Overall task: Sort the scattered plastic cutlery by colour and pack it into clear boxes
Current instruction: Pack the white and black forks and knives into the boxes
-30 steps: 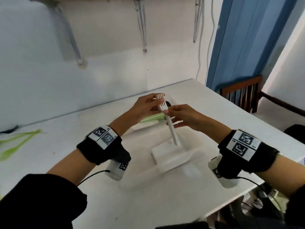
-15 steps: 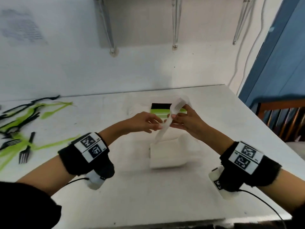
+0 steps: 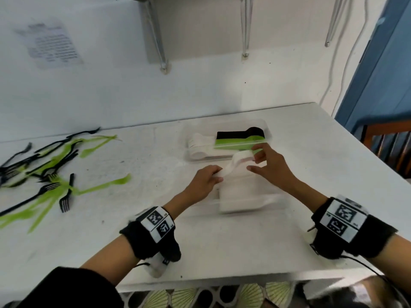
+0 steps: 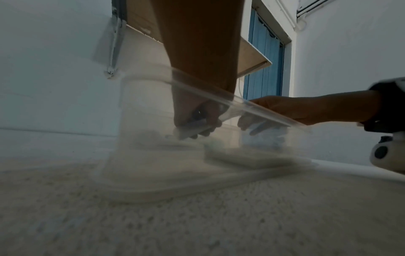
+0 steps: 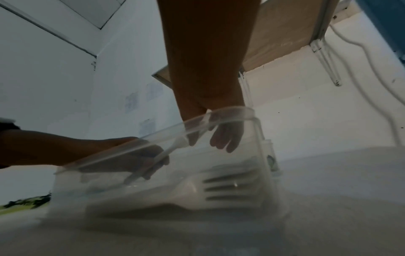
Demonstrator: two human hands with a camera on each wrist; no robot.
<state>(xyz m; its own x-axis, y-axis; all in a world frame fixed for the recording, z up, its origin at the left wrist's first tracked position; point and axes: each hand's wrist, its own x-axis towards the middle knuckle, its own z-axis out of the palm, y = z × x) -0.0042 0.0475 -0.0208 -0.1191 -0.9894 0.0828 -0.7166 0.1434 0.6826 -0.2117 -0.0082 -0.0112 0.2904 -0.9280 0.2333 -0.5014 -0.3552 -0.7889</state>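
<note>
Both hands hold one white fork [image 3: 235, 163] just above the near clear box [image 3: 275, 200], which holds a stack of white forks [image 3: 240, 197]. My left hand [image 3: 216, 177] grips the handle end with curled fingers. My right hand [image 3: 253, 161] pinches the wide head end between thumb and fingers. The right wrist view looks through the box wall [image 5: 262, 155] at the stacked white forks [image 5: 221, 188], with the right hand [image 5: 219, 139] and left hand [image 5: 144, 162] above them. In the left wrist view the left hand [image 4: 197, 122] is blurred behind the box rim [image 4: 241, 106].
A second clear box [image 3: 268, 132] behind the hands holds white, green and black stacks. Several loose black and green forks [image 3: 51, 174] lie scattered at the table's left. A wooden chair [image 3: 389, 141] stands past the table's right edge. Shelf brackets hang on the wall.
The white fork has gone from upright to nearly level and come down over the near box. Both hands have lowered with it, and the head view has swung left.
</note>
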